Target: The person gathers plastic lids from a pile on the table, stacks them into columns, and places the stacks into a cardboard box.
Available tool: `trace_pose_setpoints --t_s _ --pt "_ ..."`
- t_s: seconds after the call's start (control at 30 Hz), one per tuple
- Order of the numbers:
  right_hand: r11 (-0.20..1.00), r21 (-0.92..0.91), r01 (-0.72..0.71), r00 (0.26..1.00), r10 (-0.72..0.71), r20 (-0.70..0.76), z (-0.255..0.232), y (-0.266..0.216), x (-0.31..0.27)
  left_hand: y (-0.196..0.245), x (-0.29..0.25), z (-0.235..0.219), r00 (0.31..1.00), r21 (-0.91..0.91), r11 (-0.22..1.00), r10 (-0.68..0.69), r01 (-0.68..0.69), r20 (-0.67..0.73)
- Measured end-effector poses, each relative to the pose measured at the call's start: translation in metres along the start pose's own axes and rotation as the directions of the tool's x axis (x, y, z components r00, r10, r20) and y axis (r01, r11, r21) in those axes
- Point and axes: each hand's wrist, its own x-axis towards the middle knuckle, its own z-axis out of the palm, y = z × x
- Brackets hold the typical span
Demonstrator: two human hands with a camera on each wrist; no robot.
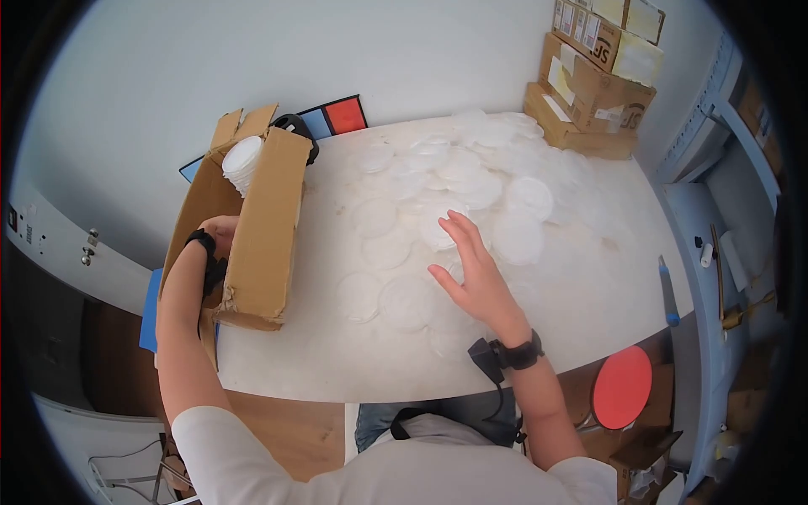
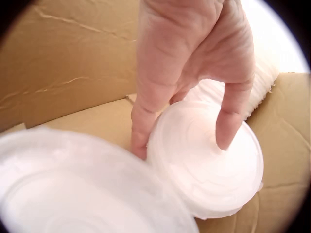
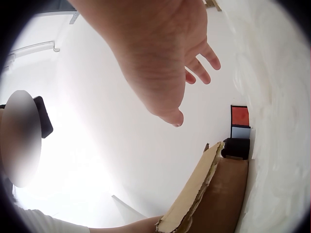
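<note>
Pinching a round plastic stack [image 2: 199,170], the left hand [image 2: 194,63] is inside the cardboard box [image 1: 268,227] at the left edge of the desk [image 1: 311,362]; the right hand [image 1: 482,282], thumb spread, hangs over scattered discs [image 1: 406,301].

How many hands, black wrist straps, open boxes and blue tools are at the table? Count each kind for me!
Hands: 2 (left hand, right hand)
Black wrist straps: 2 (left strap, right strap)
Open box: 1
Blue tool: 1
Total: 6
The round white discs overlap too much to count.
</note>
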Motion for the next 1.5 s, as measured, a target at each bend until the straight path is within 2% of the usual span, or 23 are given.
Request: trace_pose_setpoints --t_s 0.17,0.27,0.33,0.4,0.5,0.53,0.6,0.63,0.7,0.73,0.8,0.83,0.87,0.93,0.97,1.0,1.03,1.1,1.13,1.2,1.3,1.43,1.5 --pt "0.999 -0.005 -0.049 0.998 0.049 0.028 0.001 0.001 0.000 -0.007 0.006 -0.023 0.971 0.091 0.995 -0.060 0.040 0.231" --pt "0.999 -0.010 -0.051 0.998 0.051 0.037 0.001 0.000 0.002 0.003 0.008 -0.048 0.978 0.069 0.997 0.002 -0.017 0.209" --pt "0.998 0.000 -0.060 0.997 0.060 0.038 0.001 -0.001 0.002 0.010 -0.007 -0.074 0.961 0.011 0.997 -0.079 0.079 0.265" --pt "0.999 -0.004 -0.043 0.999 0.043 0.012 0.001 -0.001 0.002 0.004 -0.011 -0.081 0.943 0.044 0.992 -0.125 0.117 0.309" --pt "0.999 -0.015 -0.029 1.000 0.029 0.006 0.001 -0.001 0.002 -0.004 -0.005 -0.048 0.760 0.457 0.835 -0.503 0.306 0.411" --pt "0.999 -0.015 -0.029 1.000 0.029 0.005 0.001 0.000 0.002 -0.004 -0.005 -0.033 0.760 0.458 0.835 -0.503 0.305 0.410" --pt "1.000 -0.006 -0.020 1.000 0.020 0.009 0.001 0.002 0.001 -0.002 -0.002 -0.003 0.597 0.671 0.523 -0.789 0.525 0.147" --pt "1.000 -0.009 -0.018 1.000 0.018 0.012 0.001 0.003 0.001 -0.005 0.001 -0.005 0.598 0.670 0.526 -0.787 0.523 0.151" --pt "1.000 -0.015 -0.012 1.000 0.013 0.010 0.001 0.004 0.001 -0.018 0.023 -0.022 0.624 0.721 0.416 -0.781 0.554 -0.030" --pt "1.000 -0.016 -0.010 1.000 0.010 0.012 0.001 0.004 0.002 -0.038 0.047 -0.054 0.625 0.720 0.418 -0.780 0.554 -0.028" --pt "1.000 -0.027 -0.009 1.000 0.009 0.011 0.002 0.004 0.001 -0.088 0.088 -0.124 0.878 0.903 0.352 -0.475 0.246 -0.054" --pt "1.000 -0.025 -0.010 1.000 0.010 0.012 0.003 0.003 0.001 -0.087 0.086 -0.116 0.877 0.903 0.352 -0.477 0.248 -0.055" --pt "1.000 -0.022 -0.006 1.000 0.006 0.012 0.002 0.003 0.001 -0.079 0.082 -0.096 0.866 0.767 0.459 -0.437 0.448 -0.244" --pt "1.000 -0.025 -0.006 1.000 0.007 0.007 0.001 0.003 0.001 -0.050 0.055 -0.052 0.806 0.581 0.559 -0.413 0.592 -0.424" --pt "1.000 -0.025 -0.012 1.000 0.013 0.011 0.001 0.003 0.001 -0.027 0.024 -0.030 0.857 0.687 0.572 -0.493 0.448 -0.149" --pt "1.000 -0.024 -0.017 1.000 0.018 0.017 0.001 0.003 0.001 -0.016 0.007 -0.018 0.823 0.746 0.602 -0.552 0.284 0.133" --pt "1.000 -0.025 -0.017 1.000 0.018 0.016 0.001 0.004 0.001 -0.018 0.007 -0.020 0.823 0.746 0.602 -0.552 0.283 0.133" --pt "1.000 -0.026 -0.002 1.000 0.002 0.008 0.002 0.006 0.001 -0.021 0.003 -0.027 0.852 0.608 0.788 -0.378 0.092 0.361" --pt "1.000 -0.025 -0.002 1.000 0.002 0.006 0.002 0.005 0.002 -0.026 0.009 -0.035 0.853 0.610 0.787 -0.378 0.092 0.360" --pt "1.000 -0.028 -0.011 1.000 0.011 0.011 0.001 0.004 0.002 -0.036 0.032 -0.047 0.671 0.654 0.650 -0.685 0.387 0.284" --pt "1.000 -0.027 -0.016 1.000 0.016 0.004 0.000 0.004 0.002 -0.026 0.011 -0.026 0.666 0.636 0.675 -0.673 0.375 0.322" --pt "0.999 -0.031 -0.014 1.000 0.014 -0.005 -0.002 0.003 0.002 -0.038 0.022 -0.041 0.704 0.603 0.749 -0.584 0.276 0.403" --pt "0.999 -0.036 -0.022 0.999 0.021 -0.028 -0.001 0.006 0.002 -0.036 0.023 -0.035 0.757 0.744 0.516 -0.653 0.424 0.021"
